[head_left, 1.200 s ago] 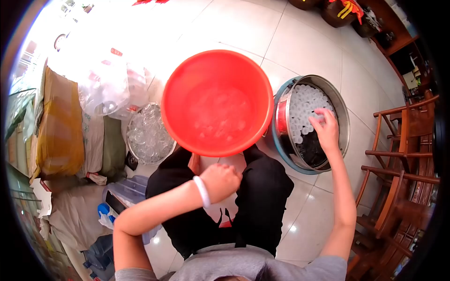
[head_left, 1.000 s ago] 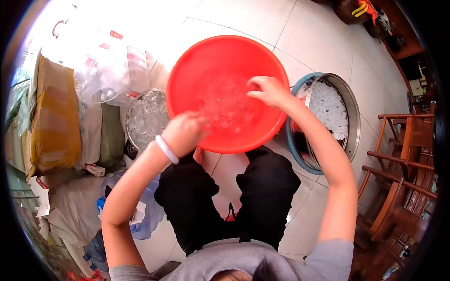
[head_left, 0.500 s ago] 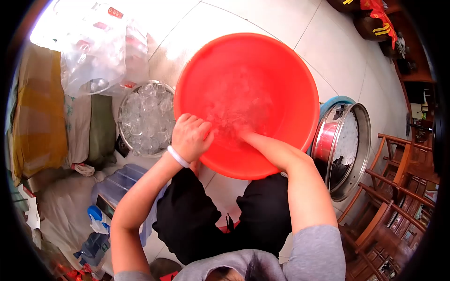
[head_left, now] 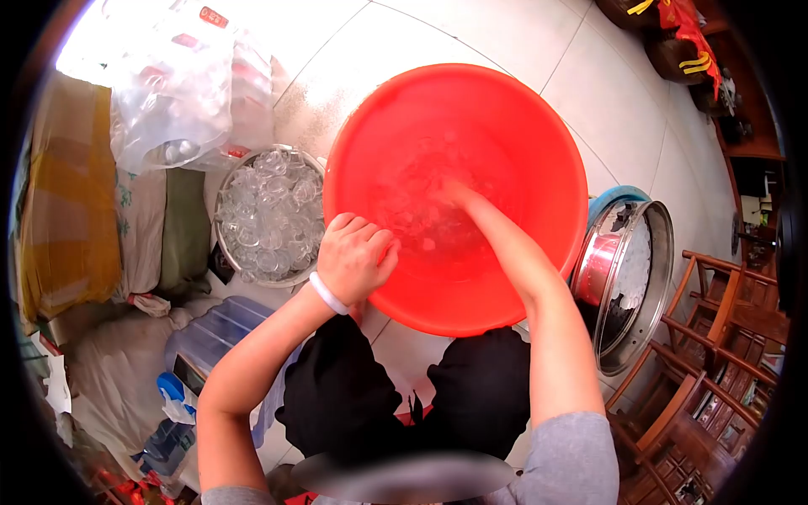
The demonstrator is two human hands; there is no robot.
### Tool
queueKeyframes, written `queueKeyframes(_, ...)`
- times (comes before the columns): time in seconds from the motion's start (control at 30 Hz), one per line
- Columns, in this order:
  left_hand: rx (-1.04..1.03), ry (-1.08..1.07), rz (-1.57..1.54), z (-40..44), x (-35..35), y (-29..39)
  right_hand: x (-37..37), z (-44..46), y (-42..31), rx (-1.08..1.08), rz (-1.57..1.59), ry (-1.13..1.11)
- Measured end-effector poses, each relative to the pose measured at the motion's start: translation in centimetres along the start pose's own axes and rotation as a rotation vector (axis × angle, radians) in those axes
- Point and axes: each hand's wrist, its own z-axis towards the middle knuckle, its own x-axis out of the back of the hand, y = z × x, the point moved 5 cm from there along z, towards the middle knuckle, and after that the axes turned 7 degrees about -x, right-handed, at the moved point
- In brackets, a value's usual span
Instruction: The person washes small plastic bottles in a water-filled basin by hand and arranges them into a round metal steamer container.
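A large red basin [head_left: 522, 278] stands in front of my knees, with water and small clear pieces [head_left: 429, 244] low inside it. My right hand [head_left: 450, 192] reaches down into the water; its fingers are blurred and hidden there. At the near left rim of the basin is my left hand [head_left: 358, 257], its fingers curled together, a white band around the wrist. What it holds, if anything, cannot be seen. Left of the basin sits a round metal tray [head_left: 220, 240] full of clear plastic pieces [head_left: 273, 202].
At the right, a steel-rimmed round container [head_left: 661, 295] holding white pieces [head_left: 631, 261] sits by a blue basin [head_left: 619, 195]. Wooden chairs [head_left: 715, 337] stand further right. Plastic bags [head_left: 181, 101], a taped box [head_left: 71, 202] and a clear bin [head_left: 215, 332] are on the left.
My right hand has gone from the white pieces at the right into the red basin's water. My left hand has moved from over my lap to the basin's left rim.
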Motion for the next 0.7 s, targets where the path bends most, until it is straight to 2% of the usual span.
queueKeyframes(0.03,-0.005,-0.002,0.002,0.1,0.0,0.0,-0.1,-0.7,-1.2,-0.02,-0.127,-0.075)
queueKeyframes(0.07,-0.013,-0.001,0.011,0.1,0.1,0.1,0.2,-1.4,-2.5,-0.017,-0.125,-0.071)
queueKeyframes(0.13,-0.017,-0.002,0.022,0.1,0.1,0.1,3.3,-3.3,-4.7,-0.09,-0.084,0.453)
queueKeyframes(0.17,-0.016,0.004,0.017,0.1,0.1,0.1,3.5,-2.3,-3.9,-0.087,-0.082,0.449)
queueKeyframes(0.23,-0.014,0.001,0.008,0.2,0.0,0.1,5.3,0.3,-2.7,-0.037,-0.558,0.678)
queueKeyframes(0.27,-0.008,-0.007,0.006,0.3,0.0,0.1,6.2,1.2,-2.8,-0.044,-0.55,0.673)
queueKeyframes(0.33,-0.005,-0.024,0.002,0.3,-0.1,0.2,5.4,3.7,-1.0,-0.261,-0.649,0.141)
queueKeyframes(0.57,-0.021,0.001,0.012,0.6,0.3,0.2,3.8,2.1,-3.1,-0.256,-0.615,0.067)
queueKeyframes(0.63,-0.017,0.0,0.024,0.5,0.3,0.3,0.6,3.4,-0.4,0.078,0.063,-0.072)
queueKeyframes(0.7,-0.008,-0.055,0.042,0.4,0.1,0.4,2.8,-3.4,-4.1,-0.157,0.317,-0.074)
